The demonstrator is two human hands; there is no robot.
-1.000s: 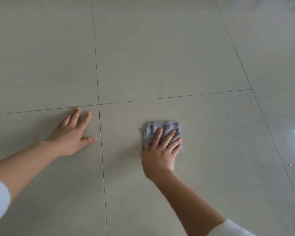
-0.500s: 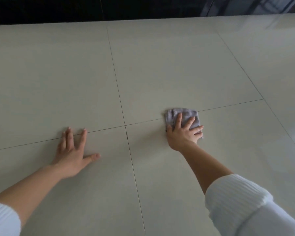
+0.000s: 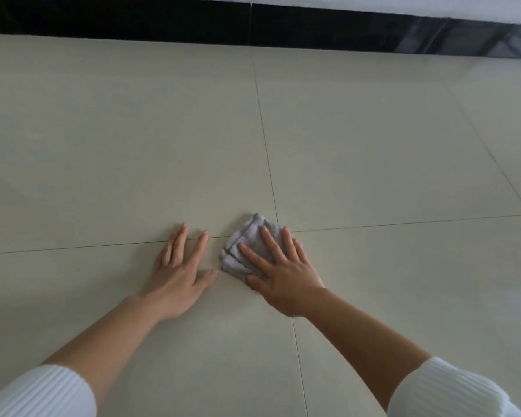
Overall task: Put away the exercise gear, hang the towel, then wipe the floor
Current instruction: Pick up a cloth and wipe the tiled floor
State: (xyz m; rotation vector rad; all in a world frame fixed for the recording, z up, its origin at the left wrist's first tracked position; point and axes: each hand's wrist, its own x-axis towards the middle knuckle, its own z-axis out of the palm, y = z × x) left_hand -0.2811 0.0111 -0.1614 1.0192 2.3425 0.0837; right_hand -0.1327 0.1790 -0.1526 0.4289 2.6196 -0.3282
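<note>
head | right hand (image 3: 283, 275) fingers spread flat on cloth (image 3: 247, 239) | left hand (image 3: 178, 272) splayed on floor (image 3: 133, 145)

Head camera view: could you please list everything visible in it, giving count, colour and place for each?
Cloth: one, grey, folded, on the floor at the tile-joint crossing.
Floor tiles: several, pale beige, glossy, filling the view.
Skirting band: one, black, along the far edge.
Left hand: one, flat on the bare floor, beside the cloth.
Right hand: one, pressed flat on the cloth.
Sleeves: two, white ribbed, at the bottom corners.
</note>
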